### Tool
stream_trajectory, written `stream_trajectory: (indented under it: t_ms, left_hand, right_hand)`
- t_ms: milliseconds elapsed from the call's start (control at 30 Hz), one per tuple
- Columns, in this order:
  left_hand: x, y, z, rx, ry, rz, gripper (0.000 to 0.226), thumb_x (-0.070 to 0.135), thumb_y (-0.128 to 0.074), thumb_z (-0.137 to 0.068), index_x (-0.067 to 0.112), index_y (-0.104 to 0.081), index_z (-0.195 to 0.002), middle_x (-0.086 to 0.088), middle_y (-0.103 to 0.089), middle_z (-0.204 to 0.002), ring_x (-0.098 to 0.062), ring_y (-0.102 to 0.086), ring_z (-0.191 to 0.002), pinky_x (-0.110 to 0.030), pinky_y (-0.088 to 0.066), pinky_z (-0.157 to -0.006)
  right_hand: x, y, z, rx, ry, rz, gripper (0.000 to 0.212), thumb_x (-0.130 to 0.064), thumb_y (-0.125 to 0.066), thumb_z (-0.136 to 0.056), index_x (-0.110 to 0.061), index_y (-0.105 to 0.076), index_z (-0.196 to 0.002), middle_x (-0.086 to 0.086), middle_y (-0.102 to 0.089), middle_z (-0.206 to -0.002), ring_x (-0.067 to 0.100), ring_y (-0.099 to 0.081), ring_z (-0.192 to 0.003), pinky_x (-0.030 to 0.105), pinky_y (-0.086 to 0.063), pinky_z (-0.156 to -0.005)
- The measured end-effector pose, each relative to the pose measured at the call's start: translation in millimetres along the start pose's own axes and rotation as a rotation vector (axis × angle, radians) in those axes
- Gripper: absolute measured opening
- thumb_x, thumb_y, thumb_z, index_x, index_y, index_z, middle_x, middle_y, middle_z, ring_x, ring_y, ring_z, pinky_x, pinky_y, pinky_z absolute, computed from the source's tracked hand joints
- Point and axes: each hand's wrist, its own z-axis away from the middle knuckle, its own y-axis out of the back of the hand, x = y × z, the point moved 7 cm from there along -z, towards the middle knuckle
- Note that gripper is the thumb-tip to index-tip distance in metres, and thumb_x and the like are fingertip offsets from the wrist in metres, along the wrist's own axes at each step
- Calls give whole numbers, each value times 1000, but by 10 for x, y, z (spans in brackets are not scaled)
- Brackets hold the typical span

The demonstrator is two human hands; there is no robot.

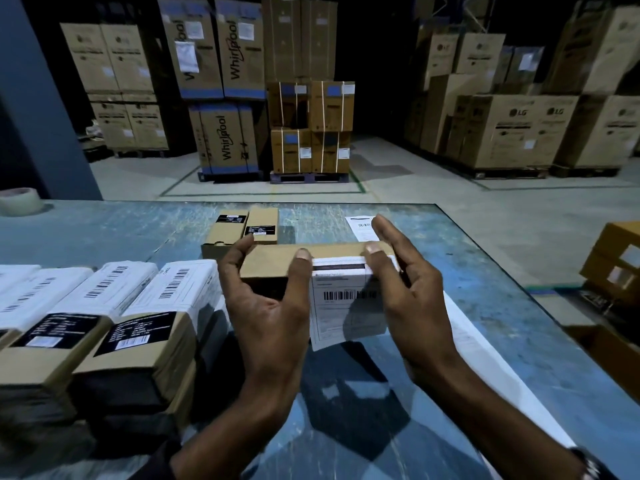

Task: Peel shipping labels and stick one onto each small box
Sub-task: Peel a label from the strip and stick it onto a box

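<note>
I hold a small brown box [273, 263] above the blue table [485, 289]. My left hand [270, 306] grips its left end from below, thumb on the top edge. My right hand [405, 292] holds the right end, with its thumb pressing a white shipping label [341, 299] onto the box. The label's top strip lies on the box and the barcoded rest hangs loose down the near side. Two small unlabelled boxes [242, 228] lie further back on the table. At the left stand stacked small boxes [135, 341], several with white labels on top.
A loose label sheet [360, 225] lies behind my right hand. White backing paper [485, 348] runs along the table's right side. A tape roll [20, 200] sits far left. Brown cartons [616, 265] stand at the right. Large appliance cartons on pallets fill the warehouse floor beyond.
</note>
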Motion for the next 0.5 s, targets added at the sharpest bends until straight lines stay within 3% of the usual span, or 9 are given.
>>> stream_trajectory:
  t_ms: [100,200,300,367,500]
  left_hand:
    - [14,-8,32,5,-37,-47,52,28,-75,-94,32,-49,-138,-2,-66,-125,-11,-70,-110,-27,-62,-83]
    - [-19,-23,49,-13,-35,-86,45,41,-72,-99,39,-48,-137,-3,-65,-129,-17,-69,-115,-38,-62,-92]
    - [-40,-19,54,-41,-10,-137,71,57,-83,-79,43,-45,-137,-1,-58,-140,-16,-64,-124,-37,-59,-99]
    - [-22,-11,42,-42,-16,-182,82,52,-92,-73,40,-44,-138,4,-54,-141,-12,-60,-127,-32,-55,-101]
    - [-45,18,-34,1,39,-105,57,27,-82,-91,32,-49,-137,-3,-66,-128,-16,-70,-113,-39,-64,-89]
  right_hand:
    - [40,63,-21,57,-48,-52,39,-42,-49,-112,-33,-62,-148,-25,-62,-147,-9,-54,-134,34,-42,-122]
    - [78,69,-11,57,-151,-105,41,-58,-40,-109,-46,-67,-138,-30,-63,-141,-14,-57,-126,32,-43,-116]
    - [47,9,21,-21,-136,-69,58,-73,-57,-94,-50,-56,-147,-39,-56,-144,-15,-51,-132,35,-41,-119]
    - [17,-12,31,-35,-73,32,76,-70,-67,-86,-46,-48,-156,-34,-49,-154,-7,-45,-143,35,-40,-122]
    - [21,56,-16,15,-69,-30,47,-43,-59,-107,-34,-57,-152,-27,-57,-151,-8,-52,-137,38,-42,-123]
